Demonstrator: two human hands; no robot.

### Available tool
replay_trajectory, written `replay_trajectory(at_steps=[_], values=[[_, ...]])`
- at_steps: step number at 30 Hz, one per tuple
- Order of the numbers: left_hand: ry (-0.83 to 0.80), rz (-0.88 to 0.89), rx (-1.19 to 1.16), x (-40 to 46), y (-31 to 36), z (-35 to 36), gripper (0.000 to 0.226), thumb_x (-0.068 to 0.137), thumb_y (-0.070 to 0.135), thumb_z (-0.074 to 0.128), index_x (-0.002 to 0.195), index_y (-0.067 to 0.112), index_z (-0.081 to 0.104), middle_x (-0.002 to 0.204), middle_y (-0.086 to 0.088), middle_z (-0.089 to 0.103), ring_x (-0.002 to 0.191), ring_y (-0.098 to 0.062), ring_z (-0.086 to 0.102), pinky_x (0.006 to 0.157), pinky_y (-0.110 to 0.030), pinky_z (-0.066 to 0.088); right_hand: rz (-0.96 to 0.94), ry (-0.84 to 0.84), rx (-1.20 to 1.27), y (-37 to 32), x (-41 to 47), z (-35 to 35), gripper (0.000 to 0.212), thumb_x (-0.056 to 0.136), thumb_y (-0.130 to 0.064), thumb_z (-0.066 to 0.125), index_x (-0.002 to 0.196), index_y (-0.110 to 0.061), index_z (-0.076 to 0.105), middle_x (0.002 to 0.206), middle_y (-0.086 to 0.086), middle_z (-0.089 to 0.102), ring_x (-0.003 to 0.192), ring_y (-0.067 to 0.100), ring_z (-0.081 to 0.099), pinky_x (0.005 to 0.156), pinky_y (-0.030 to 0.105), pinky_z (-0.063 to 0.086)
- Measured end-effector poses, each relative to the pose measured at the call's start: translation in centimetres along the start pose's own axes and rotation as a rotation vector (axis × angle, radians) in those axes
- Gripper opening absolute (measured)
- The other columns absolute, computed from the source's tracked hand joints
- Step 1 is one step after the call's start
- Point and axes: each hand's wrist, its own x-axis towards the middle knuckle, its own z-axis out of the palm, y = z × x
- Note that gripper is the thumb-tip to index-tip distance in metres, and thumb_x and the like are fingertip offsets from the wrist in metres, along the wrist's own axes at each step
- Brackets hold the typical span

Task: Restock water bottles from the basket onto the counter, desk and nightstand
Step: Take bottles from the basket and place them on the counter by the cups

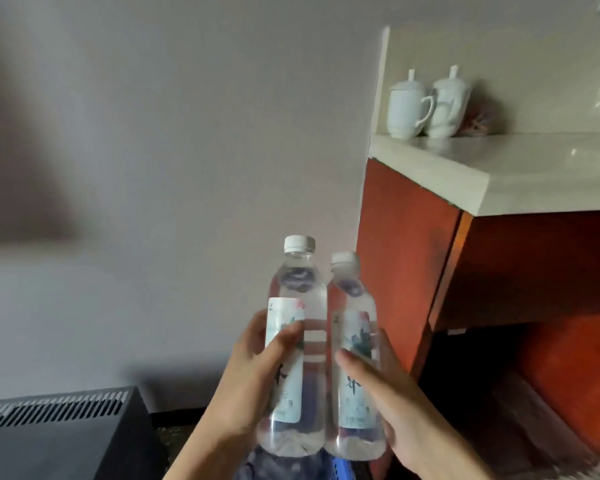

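Two clear water bottles with white caps and pale labels stand upright side by side in front of me. My left hand point(253, 379) grips the left bottle point(297, 327) around its label. My right hand point(392, 403) grips the right bottle point(352, 341) the same way. The bottles touch each other. Below them a bit of a blue basket point(340, 471) shows at the bottom edge. The white counter point(499, 168) lies up to the right, well above the bottles.
Two white lidded mugs point(426, 105) stand at the counter's back left corner. Under the counter is a red-brown cabinet point(406, 258) with a dark open recess. A black vented box point(63, 434) sits at lower left. A plain wall fills the left.
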Motion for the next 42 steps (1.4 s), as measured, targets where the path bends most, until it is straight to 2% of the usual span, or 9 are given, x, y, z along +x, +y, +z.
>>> replay_trajectory(at_steps=[4, 7, 13, 21, 26, 31, 34, 39, 42], values=[[-0.088, 0.092, 0.039, 1.1, 5.8, 4.4, 0.051, 0.068, 0.040, 0.067, 0.110, 0.011, 0.062, 0.103, -0.015, 0.073, 0.096, -0.032, 0.070, 0.081, -0.044, 0.058, -0.144, 0.024, 0.049, -7.0, -2.3, -1.1, 0.063, 0.057, -0.041, 0.082, 0.114, -0.032, 0.058, 0.107, 0.001, 0.072, 0.100, 0.017, 0.069, 0.073, 0.028, 0.057], [-0.156, 0.151, 0.037, 1.0, 9.0, 7.4, 0.057, 0.064, 0.047, 0.062, 0.110, 0.014, 0.062, 0.102, -0.014, 0.073, 0.094, -0.032, 0.070, 0.082, -0.046, 0.057, -0.216, 0.064, -0.013, -11.1, -4.3, -2.0, 0.067, 0.048, -0.050, 0.083, 0.108, -0.024, 0.065, 0.105, 0.006, 0.073, 0.099, 0.020, 0.069, 0.076, 0.030, 0.056], [-0.263, 0.233, 0.010, 0.2, 13.0, 12.7, 0.037, 0.067, 0.041, 0.063, 0.100, 0.024, 0.062, 0.088, -0.001, 0.076, 0.080, -0.018, 0.073, 0.065, -0.026, 0.057, -0.335, 0.277, -0.097, -16.0, -7.5, -3.6, 0.039, 0.067, -0.036, 0.071, 0.105, -0.031, 0.063, 0.101, 0.000, 0.074, 0.098, 0.018, 0.069, 0.084, 0.039, 0.053], [-0.433, 0.309, 0.076, 1.1, 15.9, 20.8, 0.029, 0.068, 0.042, 0.065, 0.096, 0.035, 0.058, 0.083, 0.011, 0.075, 0.078, -0.009, 0.072, 0.070, -0.024, 0.057, -0.477, 0.306, -0.058, -20.9, -10.4, -9.6, 0.088, 0.022, -0.060, 0.086, 0.104, -0.039, 0.062, 0.099, -0.005, 0.074, 0.090, 0.011, 0.071, 0.060, 0.020, 0.056], [-0.496, 0.360, 0.054, 4.5, 17.0, 27.6, 0.023, 0.069, 0.046, 0.072, 0.089, 0.043, 0.062, 0.084, 0.012, 0.075, 0.077, -0.009, 0.072, 0.062, -0.025, 0.058, -0.560, 0.292, -0.109, -24.9, -9.7, -16.0, 0.084, 0.032, -0.062, 0.083, 0.109, -0.039, 0.060, 0.107, -0.003, 0.072, 0.097, 0.014, 0.070, 0.067, 0.023, 0.057], [-0.461, 0.381, 0.053, 10.0, 16.6, 33.9, 0.038, 0.067, 0.049, 0.070, 0.102, 0.036, 0.064, 0.115, -0.009, 0.067, 0.100, -0.021, 0.069, 0.085, -0.037, 0.057, -0.573, 0.299, -0.141, -29.1, -7.1, -23.0, 0.068, 0.044, -0.056, 0.081, 0.107, -0.041, 0.061, 0.112, -0.005, 0.069, 0.103, 0.013, 0.066, 0.086, 0.036, 0.052], [-0.481, 0.352, 0.059, 12.9, 16.3, 36.3, 0.032, 0.075, 0.039, 0.065, 0.105, 0.031, 0.063, 0.111, -0.010, 0.070, 0.101, -0.024, 0.068, 0.088, -0.039, 0.056, -0.555, 0.316, -0.121, -30.4, -4.7, -26.6, 0.060, 0.054, -0.036, 0.079, 0.111, -0.032, 0.063, 0.113, 0.001, 0.069, 0.105, 0.016, 0.066, 0.090, 0.037, 0.051], [-0.489, 0.364, 0.116, 18.1, 15.3, 38.3, 0.027, 0.078, 0.034, 0.064, 0.103, 0.025, 0.062, 0.101, -0.007, 0.067, 0.092, -0.018, 0.066, 0.086, -0.037, 0.055, -0.529, 0.301, -0.116, -31.2, -0.3, -30.9, 0.056, 0.063, -0.029, 0.070, 0.117, -0.017, 0.061, 0.113, 0.006, 0.069, 0.105, 0.019, 0.066, 0.093, 0.035, 0.050], [-0.482, 0.369, 0.162, 21.7, 14.5, 39.0, 0.029, 0.075, 0.034, 0.072, 0.100, 0.022, 0.062, 0.091, 0.001, 0.069, 0.084, -0.012, 0.067, 0.073, -0.027, 0.056, -0.504, 0.282, -0.106, -31.2, 3.1, -33.1, 0.038, 0.081, -0.011, 0.062, 0.119, -0.012, 0.057, 0.105, 0.004, 0.070, 0.098, 0.016, 0.068, 0.085, 0.031, 0.053]])
